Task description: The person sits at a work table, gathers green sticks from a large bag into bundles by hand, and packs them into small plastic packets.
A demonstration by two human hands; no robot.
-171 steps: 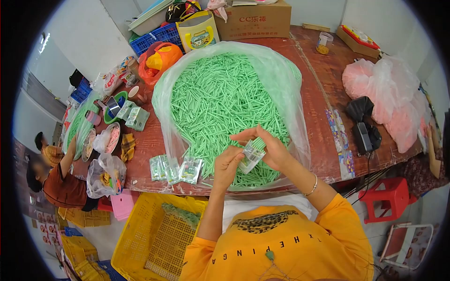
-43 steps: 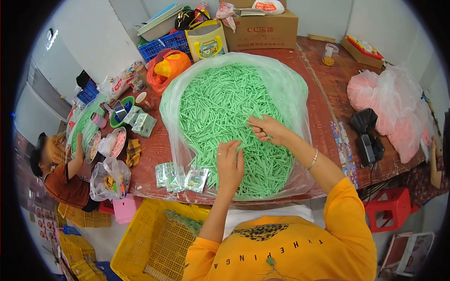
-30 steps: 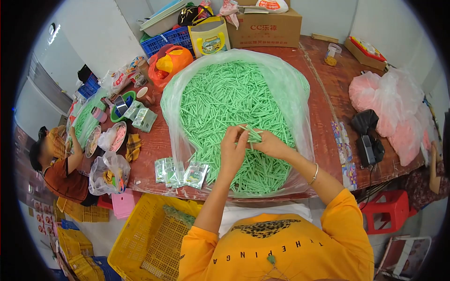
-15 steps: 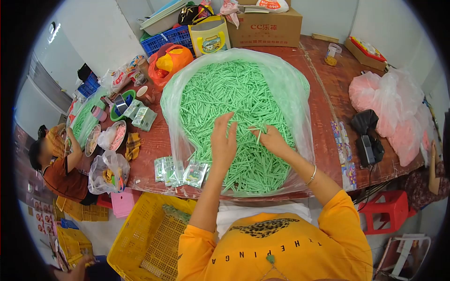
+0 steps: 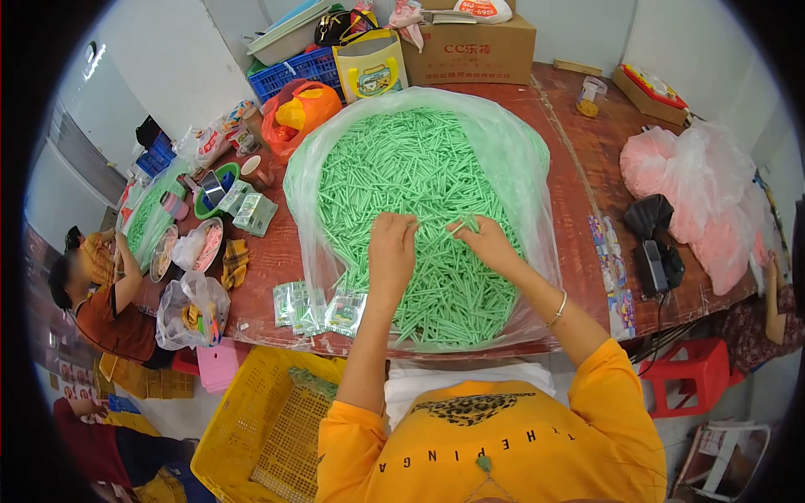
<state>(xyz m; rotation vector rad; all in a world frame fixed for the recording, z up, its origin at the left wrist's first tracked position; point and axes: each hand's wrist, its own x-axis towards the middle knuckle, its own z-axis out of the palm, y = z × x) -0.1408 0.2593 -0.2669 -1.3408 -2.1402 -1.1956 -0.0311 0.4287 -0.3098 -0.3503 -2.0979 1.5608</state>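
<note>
A large clear plastic bag [image 5: 303, 243] lies opened on the table, full of thin green sticks [image 5: 402, 159]. Over the middle of the heap, my right hand [image 5: 488, 245] pinches a few green sticks between thumb and fingers, their ends poking out toward the left. My left hand [image 5: 391, 251] is just left of it, back of the hand up, fingers drawn together and pointing down at the heap. Whatever its fingertips hold, if anything, is too small to make out. The two hands are apart.
Printed green packets [image 5: 345, 312] lie at the table's front edge, above a yellow crate [image 5: 243, 419]. A bag of pink pieces [image 5: 683, 184] and a black device [image 5: 652, 267] are on the right. A cardboard box [image 5: 470, 52] stands behind. Other people are at left and right.
My left hand's spread fingers have closed together and dropped lower over the sticks. My right hand keeps its pinch, slightly turned. At lower left, another person shows more fully.
</note>
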